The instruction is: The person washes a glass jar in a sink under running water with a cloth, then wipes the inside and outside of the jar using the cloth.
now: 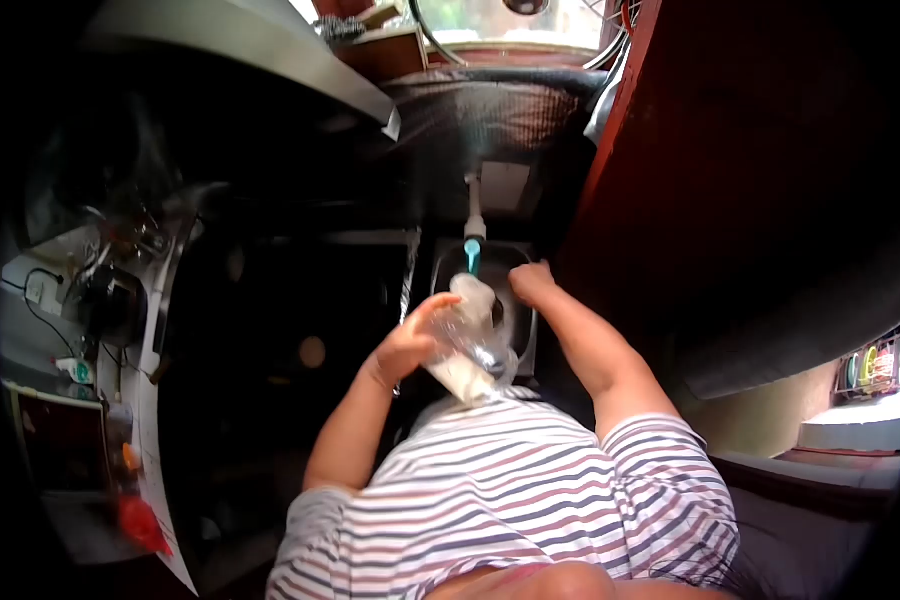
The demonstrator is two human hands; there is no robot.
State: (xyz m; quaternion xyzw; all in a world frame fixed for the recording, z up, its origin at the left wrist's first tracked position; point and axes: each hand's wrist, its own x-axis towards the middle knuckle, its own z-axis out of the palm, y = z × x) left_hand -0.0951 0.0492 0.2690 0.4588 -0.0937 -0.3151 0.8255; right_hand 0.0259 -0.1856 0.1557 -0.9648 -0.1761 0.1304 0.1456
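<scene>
White striped shirt (510, 470) nearest. Left hand (407, 343) clasps clear plastic bag (462, 345) below white tap (475, 212), not set down; right hand (532, 282) by right edge of grey metal sink (527, 338), grip unclear.

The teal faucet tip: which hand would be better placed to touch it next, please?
Probably the right hand: it appears free at the sink, while the left hand holds a clear plastic item.

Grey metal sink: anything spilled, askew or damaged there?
Nothing clearly stands out. The left hand holds a crinkled clear plastic bag with whitish contents at the grey metal sink, near the white faucet with a teal tip. I see no spill or damage, though blur, shadow and the bag hide much of the basin.
</scene>
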